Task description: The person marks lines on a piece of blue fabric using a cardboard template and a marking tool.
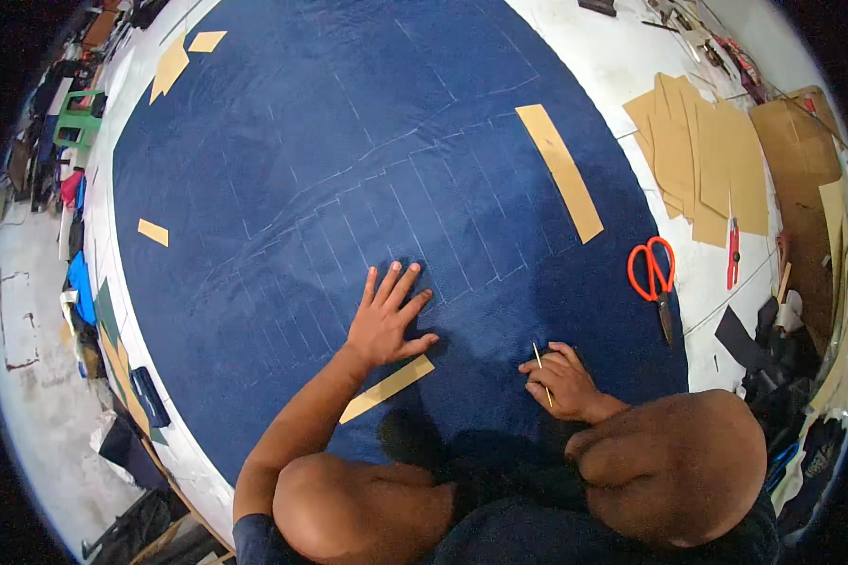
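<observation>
Head view — your left hand (386, 320) is pressing spread-fingered on the navy fabric (330, 169); your right hand (561, 381) is pinching the chalk sliver (542, 372) — keep the cloth taut.

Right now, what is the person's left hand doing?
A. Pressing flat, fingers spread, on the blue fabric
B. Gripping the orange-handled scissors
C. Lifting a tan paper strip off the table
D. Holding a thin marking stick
A: the left hand lies palm down with fingers spread on the blue fabric; the thin marking stick is in the right hand.
</observation>
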Demonstrator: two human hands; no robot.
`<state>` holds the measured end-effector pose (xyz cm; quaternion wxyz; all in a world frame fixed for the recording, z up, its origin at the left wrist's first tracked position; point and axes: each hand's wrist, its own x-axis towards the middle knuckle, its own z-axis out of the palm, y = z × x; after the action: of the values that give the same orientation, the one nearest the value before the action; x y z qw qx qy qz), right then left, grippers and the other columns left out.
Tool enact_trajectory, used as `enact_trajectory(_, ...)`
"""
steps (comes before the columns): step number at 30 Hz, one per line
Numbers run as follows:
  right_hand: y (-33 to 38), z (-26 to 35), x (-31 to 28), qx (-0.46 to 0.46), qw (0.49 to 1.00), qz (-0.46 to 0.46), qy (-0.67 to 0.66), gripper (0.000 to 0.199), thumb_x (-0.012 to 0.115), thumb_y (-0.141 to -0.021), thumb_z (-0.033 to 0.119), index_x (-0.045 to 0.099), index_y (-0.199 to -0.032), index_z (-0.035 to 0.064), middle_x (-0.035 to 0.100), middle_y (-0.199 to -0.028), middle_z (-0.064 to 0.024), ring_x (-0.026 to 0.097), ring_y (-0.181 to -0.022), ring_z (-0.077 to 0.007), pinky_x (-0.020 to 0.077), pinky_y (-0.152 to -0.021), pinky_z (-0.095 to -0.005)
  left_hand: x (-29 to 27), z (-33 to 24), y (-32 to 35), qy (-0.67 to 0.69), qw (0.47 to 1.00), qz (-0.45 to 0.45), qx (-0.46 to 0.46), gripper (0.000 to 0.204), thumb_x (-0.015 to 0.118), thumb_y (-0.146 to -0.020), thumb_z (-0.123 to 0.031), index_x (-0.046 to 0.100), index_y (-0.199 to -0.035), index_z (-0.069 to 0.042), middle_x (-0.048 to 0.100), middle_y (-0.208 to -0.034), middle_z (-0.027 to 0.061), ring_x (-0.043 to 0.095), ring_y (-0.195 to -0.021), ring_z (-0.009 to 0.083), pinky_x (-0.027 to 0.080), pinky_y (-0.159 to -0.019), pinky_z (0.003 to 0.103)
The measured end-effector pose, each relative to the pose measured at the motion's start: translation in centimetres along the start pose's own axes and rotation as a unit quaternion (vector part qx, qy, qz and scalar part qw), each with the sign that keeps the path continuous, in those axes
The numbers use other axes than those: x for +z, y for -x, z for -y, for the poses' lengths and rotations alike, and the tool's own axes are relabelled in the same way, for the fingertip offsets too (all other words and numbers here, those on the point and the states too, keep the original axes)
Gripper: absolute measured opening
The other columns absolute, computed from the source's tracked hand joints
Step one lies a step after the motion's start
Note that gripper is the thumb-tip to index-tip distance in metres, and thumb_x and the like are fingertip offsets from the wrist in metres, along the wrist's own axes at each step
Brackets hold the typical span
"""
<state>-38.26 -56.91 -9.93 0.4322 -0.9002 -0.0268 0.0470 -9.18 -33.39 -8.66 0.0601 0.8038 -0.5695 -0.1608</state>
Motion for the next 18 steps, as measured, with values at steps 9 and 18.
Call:
enact_trajectory(9, 0.2, -0.2, -0.1, -0.006, 1.0, -0.023, -0.015, 0.018, 0.068, -0.09, 0.023, 0.066, -0.102, 0.0094, 0.07, -0.113, -0.003, 0.064, -0.102, -0.0232, 0.0345, -0.11, -0.0497, -1.6, -0.3, -3.4, -0.016, 0.998, 0.045, 0.043, 0.079, 0.06, -0.084, -0.067, 0.049, -0.145, -0.018, 0.028, -0.16, 0.0197, 0.022, -0.149, 0.0424, 0.009, -0.12, 0.063)
enact_trajectory(18, -0.1, 0.0, -0.1, 0.002, 0.998, -0.035, -0.046, 0.017, 0.06, -0.097, 0.023, 0.066, -0.103, 0.0079, 0.07, -0.109, -0.006, 0.063, -0.101, -0.0239, 0.0324, -0.111, -0.0504, -3.4, -0.6, -5.2, -0.055, 0.992, 0.103, 0.056, 0.082, 0.057, -0.084, -0.07, 0.047, -0.148, -0.018, 0.024, -0.162, 0.019, 0.019, -0.15, 0.0427, 0.009, -0.12, 0.063)
